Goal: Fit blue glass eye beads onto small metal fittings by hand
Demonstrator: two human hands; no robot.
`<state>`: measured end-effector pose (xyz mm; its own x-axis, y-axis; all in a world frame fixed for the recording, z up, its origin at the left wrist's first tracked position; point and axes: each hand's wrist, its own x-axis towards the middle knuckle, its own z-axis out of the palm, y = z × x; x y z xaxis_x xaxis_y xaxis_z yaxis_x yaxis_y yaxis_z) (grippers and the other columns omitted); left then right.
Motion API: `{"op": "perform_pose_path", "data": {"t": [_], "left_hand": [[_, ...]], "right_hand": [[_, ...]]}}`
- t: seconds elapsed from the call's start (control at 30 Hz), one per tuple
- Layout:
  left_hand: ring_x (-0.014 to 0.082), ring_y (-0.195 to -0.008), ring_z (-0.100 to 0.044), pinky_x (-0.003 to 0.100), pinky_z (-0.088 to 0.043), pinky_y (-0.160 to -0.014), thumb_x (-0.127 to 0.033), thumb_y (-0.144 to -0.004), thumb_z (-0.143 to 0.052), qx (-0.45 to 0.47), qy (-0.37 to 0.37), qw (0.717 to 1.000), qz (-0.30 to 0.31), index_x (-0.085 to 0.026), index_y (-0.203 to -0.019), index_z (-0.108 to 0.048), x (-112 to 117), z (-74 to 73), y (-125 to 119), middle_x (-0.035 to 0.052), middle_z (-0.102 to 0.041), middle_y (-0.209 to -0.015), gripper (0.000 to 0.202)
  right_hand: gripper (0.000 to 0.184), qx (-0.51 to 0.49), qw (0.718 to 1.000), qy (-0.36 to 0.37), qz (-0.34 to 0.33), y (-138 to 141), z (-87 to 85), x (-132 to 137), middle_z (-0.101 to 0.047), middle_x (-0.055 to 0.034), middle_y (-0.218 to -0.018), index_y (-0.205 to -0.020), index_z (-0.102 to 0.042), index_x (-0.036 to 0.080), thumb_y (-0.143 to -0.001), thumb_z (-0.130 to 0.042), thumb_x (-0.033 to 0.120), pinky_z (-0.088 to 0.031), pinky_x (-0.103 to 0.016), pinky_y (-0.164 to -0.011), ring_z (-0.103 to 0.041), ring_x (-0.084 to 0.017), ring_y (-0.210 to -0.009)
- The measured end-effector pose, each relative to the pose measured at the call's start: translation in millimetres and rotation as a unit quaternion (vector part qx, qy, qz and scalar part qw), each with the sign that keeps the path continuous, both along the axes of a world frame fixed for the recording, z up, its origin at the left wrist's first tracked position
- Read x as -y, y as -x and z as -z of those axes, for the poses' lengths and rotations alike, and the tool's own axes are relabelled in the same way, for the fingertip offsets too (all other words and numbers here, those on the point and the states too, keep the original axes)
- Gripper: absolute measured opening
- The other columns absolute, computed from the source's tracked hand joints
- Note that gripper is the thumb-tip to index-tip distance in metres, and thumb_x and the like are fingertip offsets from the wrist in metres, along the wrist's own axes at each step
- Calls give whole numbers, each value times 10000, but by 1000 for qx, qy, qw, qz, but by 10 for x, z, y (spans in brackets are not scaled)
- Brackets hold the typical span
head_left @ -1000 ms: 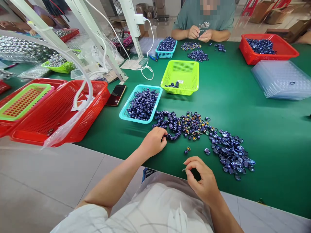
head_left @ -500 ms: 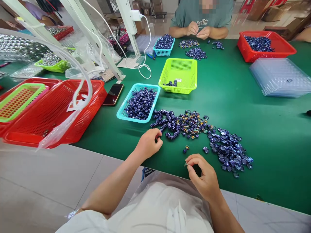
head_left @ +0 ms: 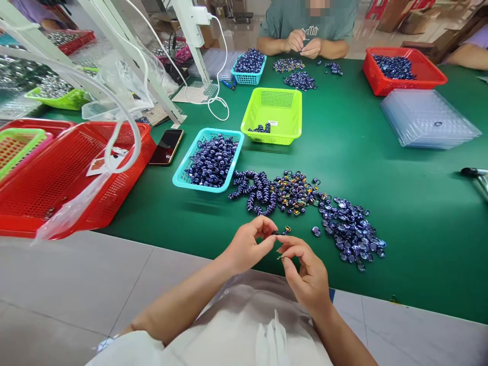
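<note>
My left hand (head_left: 249, 244) pinches a small dark blue bead between thumb and fingertips, just in front of the bead piles. My right hand (head_left: 305, 272) is close beside it, fingers pinched on a tiny metal piece (head_left: 280, 257). A loose part with a gold bit (head_left: 285, 230) lies on the green table (head_left: 400, 203) just beyond my fingertips. Behind it are a pile of stacked blue beads (head_left: 255, 190), a pile of multicoloured parts (head_left: 295, 188) and a pile of flat blue stones (head_left: 351, 231).
A teal basket (head_left: 209, 161) of blue beads, a lime basket (head_left: 272, 114), a phone (head_left: 166, 146) and red baskets (head_left: 72, 178) stand to the left. A stack of clear trays (head_left: 429, 119) and a red basket (head_left: 402, 71) are at right. A person (head_left: 305, 30) works opposite.
My left hand left the bead pile and came back toward my right hand with a bead pinched. My right hand lifted slightly to meet it. The camera turned a little to the right.
</note>
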<state>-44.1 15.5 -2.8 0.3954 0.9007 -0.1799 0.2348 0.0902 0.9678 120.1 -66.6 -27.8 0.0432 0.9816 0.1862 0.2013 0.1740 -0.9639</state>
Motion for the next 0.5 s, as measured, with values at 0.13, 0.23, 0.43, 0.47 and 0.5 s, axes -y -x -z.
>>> {"op": "perform_pose_path", "data": {"t": [0.13,0.23,0.43,0.47,0.5], "left_hand": [[135,-770,-588,241,-487,-711,-264,-837,-644,67,42,997,-27,-188,-892,-553,128,55,-162,7,-594,-822,130],[144,-790,-615,261,-513,-745,-325,-855,-662,111,71,991,-28,-187,-930,-569,166,79,-210,22,-624,-851,183],[144,-672,-667,280,-551,-674,-434,-799,-752,239,211,948,-1,-150,-869,-596,91,97,-185,25,-683,-745,332],[140,-641,-668,276,-552,-650,-418,-762,-793,258,245,934,13,-146,-880,-608,68,109,-168,21,-689,-731,349],[137,-618,-668,269,-551,-628,-395,-726,-828,273,279,920,30,-143,-913,-628,45,122,-150,18,-692,-720,373]], "right_hand": [[132,51,998,-15,44,19,-45,-7,-677,-81,-1175,-905,-584,238,-890,-525,122,-559,-400,-870,-674,-215,-997],[138,113,991,-35,60,-20,-76,-5,-689,-84,-1151,-908,-581,243,-879,-528,119,-555,-420,-887,-663,-241,-1062],[253,185,976,-110,-29,-232,-149,-32,-680,-70,-1151,-969,-567,254,-822,-562,48,-550,-421,-863,-661,-233,-1045],[267,189,973,-121,-53,-273,-167,-41,-679,-68,-1149,-967,-568,256,-812,-567,39,-551,-418,-848,-662,-231,-1029],[278,190,970,-131,-73,-310,-185,-51,-678,-66,-1144,-965,-569,258,-804,-569,32,-553,-414,-831,-662,-228,-1012]]}}
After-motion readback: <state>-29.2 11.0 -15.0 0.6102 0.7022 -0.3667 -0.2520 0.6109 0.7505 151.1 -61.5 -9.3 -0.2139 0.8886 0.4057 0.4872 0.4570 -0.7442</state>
